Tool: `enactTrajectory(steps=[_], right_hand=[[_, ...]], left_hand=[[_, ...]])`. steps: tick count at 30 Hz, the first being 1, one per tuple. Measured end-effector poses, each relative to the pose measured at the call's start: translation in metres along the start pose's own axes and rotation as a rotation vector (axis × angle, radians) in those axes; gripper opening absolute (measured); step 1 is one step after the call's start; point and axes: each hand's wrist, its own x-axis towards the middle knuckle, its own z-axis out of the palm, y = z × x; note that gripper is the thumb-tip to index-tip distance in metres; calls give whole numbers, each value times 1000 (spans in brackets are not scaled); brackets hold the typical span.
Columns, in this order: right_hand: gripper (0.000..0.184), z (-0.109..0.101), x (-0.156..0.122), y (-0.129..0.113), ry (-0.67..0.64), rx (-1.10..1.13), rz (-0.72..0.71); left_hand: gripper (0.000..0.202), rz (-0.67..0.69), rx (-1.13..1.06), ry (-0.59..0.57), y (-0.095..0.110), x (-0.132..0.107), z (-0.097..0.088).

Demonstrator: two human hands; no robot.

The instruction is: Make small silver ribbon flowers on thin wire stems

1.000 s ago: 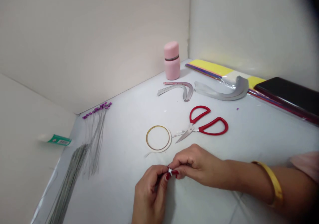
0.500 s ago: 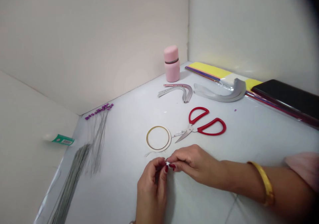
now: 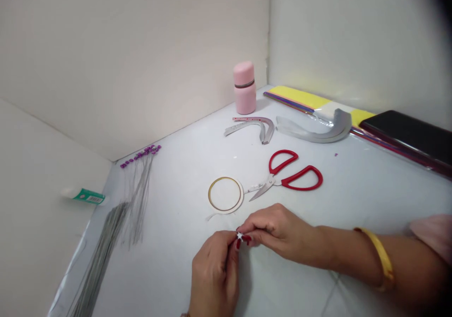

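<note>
My left hand (image 3: pixel 213 272) and my right hand (image 3: pixel 277 230) meet fingertip to fingertip low on the white table (image 3: pixel 370 190). Both pinch one tiny white piece (image 3: pixel 240 235) between thumb and forefinger; it is too small to name surely. A yellow bangle (image 3: pixel 379 260) circles my right wrist. Just beyond the hands lies a thin roll of tape (image 3: pixel 225 194) with a loose tail. Red-handled scissors (image 3: pixel 284 176) lie right of the roll, blades pointing at it.
A pink bottle (image 3: pixel 245 87) stands in the far corner. Curved silver strips (image 3: pixel 252 126) and a larger grey bundle (image 3: pixel 318 129) lie behind the scissors. Coloured sheets (image 3: pixel 300 99) and a black phone (image 3: pixel 409 136) sit far right. Thin wires (image 3: pixel 116 223), purple-tipped wires (image 3: pixel 139 154) and a glue tube (image 3: pixel 84 195) lie left.
The hands stay joined on the small white piece, with only slight shifts of the fingers. The view moves a little; nothing on the table has moved.
</note>
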Motion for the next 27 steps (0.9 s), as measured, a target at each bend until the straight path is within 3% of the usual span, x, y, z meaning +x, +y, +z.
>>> enactTrajectory(steps=[7, 10, 18, 22, 27], right_hand=[[18, 0, 1, 2, 75, -17, 5], [17, 1, 0, 3, 131, -16, 2], [17, 4, -2, 2, 133, -76, -84], [20, 3, -2, 1, 120, -67, -107], [21, 3, -2, 1, 93, -81, -101]], left_hand=[[17, -87, -84, 42, 2, 5, 4], [12, -111, -88, 123, 2, 4, 5], [16, 99, 108, 175, 4, 1, 4], [19, 92, 59, 249, 1, -1, 4], [22, 108, 22, 227, -4, -2, 7]])
